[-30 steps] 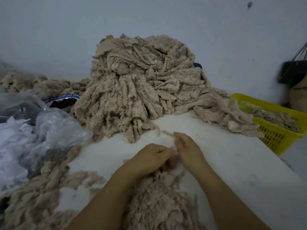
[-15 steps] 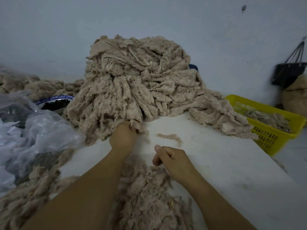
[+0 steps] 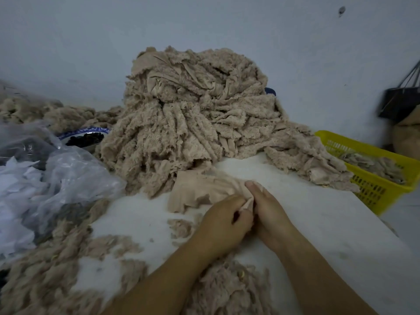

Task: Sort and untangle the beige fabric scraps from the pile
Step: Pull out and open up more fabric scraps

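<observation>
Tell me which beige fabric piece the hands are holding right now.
The smooth flat piece in front of the tall pile: left hand and right hand pinch its near corner. The fluffy heaps around it are in neither hand.

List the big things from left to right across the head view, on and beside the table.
In order: clear plastic bag → tall beige fabric pile → yellow basket.
</observation>
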Action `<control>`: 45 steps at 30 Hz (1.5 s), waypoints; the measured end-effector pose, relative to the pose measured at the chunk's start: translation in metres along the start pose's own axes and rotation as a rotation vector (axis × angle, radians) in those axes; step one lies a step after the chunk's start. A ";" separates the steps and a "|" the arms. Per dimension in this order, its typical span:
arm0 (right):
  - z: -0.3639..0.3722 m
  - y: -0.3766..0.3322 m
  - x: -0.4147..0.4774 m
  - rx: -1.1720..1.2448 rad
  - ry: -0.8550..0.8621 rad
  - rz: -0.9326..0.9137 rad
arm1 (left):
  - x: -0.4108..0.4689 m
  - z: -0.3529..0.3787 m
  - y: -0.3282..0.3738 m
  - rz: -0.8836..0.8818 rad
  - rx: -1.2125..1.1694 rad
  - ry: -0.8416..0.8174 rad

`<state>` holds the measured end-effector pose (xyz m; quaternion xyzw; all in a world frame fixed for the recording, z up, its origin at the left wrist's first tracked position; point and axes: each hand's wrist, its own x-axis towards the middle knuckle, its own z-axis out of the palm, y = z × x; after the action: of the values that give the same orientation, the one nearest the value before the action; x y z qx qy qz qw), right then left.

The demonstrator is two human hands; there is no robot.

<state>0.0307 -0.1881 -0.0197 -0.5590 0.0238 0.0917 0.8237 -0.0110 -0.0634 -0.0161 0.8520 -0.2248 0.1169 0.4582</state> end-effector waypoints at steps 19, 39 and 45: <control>0.014 -0.003 -0.012 -0.366 0.020 -0.174 | 0.021 -0.047 -0.038 -0.674 -1.588 0.554; 0.016 -0.008 -0.014 -0.326 0.192 -0.354 | 0.013 -0.037 -0.024 -0.687 -0.531 0.022; 0.014 -0.010 -0.013 -0.489 0.200 -0.277 | 0.009 -0.031 -0.018 -0.377 -0.694 0.007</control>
<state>0.0187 -0.1803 -0.0035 -0.7449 0.0054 -0.0742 0.6630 0.0056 -0.0318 -0.0086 0.6725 -0.0888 -0.0494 0.7331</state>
